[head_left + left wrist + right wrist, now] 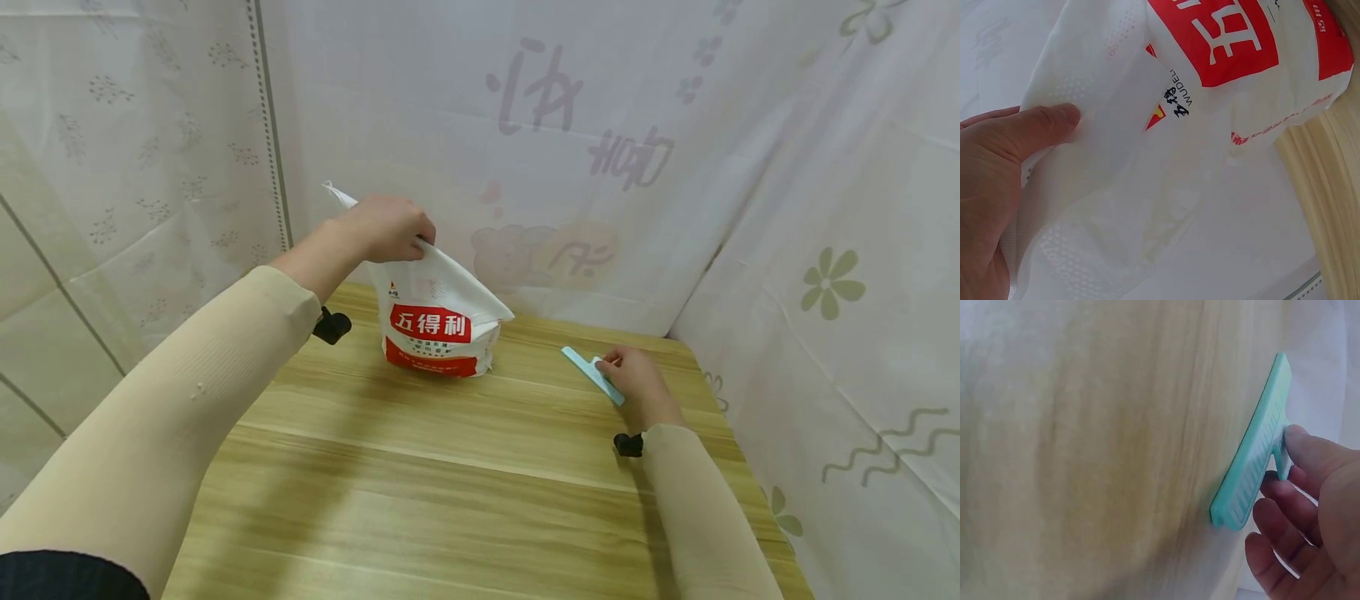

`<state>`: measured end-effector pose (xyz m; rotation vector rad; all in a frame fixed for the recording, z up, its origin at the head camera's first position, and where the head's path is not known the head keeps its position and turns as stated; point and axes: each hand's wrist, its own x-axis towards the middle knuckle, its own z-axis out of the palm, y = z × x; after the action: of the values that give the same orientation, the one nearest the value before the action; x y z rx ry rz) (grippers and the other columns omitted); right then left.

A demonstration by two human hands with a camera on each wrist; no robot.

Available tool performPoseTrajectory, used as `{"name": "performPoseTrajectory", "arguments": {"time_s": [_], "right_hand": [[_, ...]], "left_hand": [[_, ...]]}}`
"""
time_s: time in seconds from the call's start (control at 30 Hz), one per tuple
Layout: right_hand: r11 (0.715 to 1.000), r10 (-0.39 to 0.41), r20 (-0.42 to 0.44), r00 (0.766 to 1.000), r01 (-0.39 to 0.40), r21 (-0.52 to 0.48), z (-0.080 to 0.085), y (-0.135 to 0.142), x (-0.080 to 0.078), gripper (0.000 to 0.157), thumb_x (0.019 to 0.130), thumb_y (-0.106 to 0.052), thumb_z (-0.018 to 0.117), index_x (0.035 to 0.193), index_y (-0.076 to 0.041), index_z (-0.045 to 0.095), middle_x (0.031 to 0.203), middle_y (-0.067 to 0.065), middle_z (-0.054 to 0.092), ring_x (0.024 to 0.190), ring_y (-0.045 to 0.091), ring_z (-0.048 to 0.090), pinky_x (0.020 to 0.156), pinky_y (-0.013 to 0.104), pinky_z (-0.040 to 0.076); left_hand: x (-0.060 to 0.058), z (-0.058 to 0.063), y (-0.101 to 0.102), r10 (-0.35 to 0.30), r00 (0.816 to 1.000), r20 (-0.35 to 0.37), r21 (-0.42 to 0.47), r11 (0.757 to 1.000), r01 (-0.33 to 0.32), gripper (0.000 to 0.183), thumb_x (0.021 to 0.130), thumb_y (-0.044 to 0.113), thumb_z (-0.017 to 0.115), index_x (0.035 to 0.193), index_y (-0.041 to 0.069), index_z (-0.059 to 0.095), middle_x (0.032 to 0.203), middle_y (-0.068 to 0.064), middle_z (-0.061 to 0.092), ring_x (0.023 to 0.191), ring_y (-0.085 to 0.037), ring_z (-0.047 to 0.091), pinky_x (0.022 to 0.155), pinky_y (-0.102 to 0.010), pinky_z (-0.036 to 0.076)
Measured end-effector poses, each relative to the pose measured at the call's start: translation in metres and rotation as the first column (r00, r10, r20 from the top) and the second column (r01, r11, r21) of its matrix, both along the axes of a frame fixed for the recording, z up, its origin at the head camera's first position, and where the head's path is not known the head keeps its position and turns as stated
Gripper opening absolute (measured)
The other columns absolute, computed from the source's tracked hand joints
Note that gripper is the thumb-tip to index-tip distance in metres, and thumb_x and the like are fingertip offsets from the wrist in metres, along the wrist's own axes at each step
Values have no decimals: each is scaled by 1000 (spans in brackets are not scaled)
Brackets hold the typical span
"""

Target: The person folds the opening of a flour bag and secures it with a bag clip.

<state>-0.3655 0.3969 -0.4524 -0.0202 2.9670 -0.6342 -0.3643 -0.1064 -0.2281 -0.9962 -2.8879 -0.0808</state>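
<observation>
A white flour bag with red panels stands on the wooden table, its upper part pulled up. My left hand grips the top edge of the bag. In the left wrist view the thumb presses on the white plastic near the top. To the right, my right hand pinches the handle tab of a light turquoise bag clip. The clip appears right at the table surface; whether it touches cannot be told. Its long bar lies slantwise, pointing away from the hand.
Behind the table hangs a pale printed curtain, with another patterned curtain along the right side. Black wrist cameras are strapped to both wrists. The table's right edge runs close beside the right forearm.
</observation>
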Motion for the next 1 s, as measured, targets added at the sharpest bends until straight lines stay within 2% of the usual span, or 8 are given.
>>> {"name": "performPoseTrajectory", "arguments": {"time_s": [0.2,0.37,0.53,0.67,0.83,1.0], "right_hand": [[1000,-13,26,1000,13,25,7,-4,7,43,110,-43,65,112,0,68,98,12,70,90,28,61,78,40,52],[996,-38,108,993,46,-74,10,-6,12,43,108,-45,67,107,-1,69,91,5,66,89,24,58,79,36,49],[970,-51,147,988,84,-227,7,-6,11,40,107,-39,69,110,1,70,101,7,74,90,16,69,78,31,59],[933,-68,155,986,118,-341,7,-10,11,41,106,-35,72,114,5,72,103,7,76,85,11,73,77,26,64],[853,-75,164,984,148,-501,8,-15,15,51,109,-33,70,132,12,65,106,5,73,86,7,72,81,23,65],[777,-52,136,989,126,-617,15,-23,21,68,111,-30,67,157,15,43,138,20,64,95,6,74,92,24,64]], "left_hand": [[1,1,0,2,1000,-3,2,1000,-2,22,103,13,75,124,7,80,125,-15,79,110,-34,71,103,-51,62],[1,0,1,5,1000,-6,-4,1000,-5,22,103,14,75,124,7,80,125,-14,79,111,-34,71,102,-51,62],[2,-1,0,9,1000,-8,-4,1000,-9,22,103,14,75,124,7,80,125,-14,79,110,-33,71,101,-50,63],[2,-1,0,16,1000,-6,4,1000,-16,23,104,14,75,125,7,80,125,-15,79,110,-33,72,101,-50,63],[2,0,0,18,1000,2,3,1000,-18,23,104,14,75,125,7,80,125,-14,79,111,-34,71,102,-51,62],[3,0,1,21,1000,12,3,1000,-21,23,104,14,75,125,7,79,126,-15,79,111,-34,71,102,-51,63]]}}
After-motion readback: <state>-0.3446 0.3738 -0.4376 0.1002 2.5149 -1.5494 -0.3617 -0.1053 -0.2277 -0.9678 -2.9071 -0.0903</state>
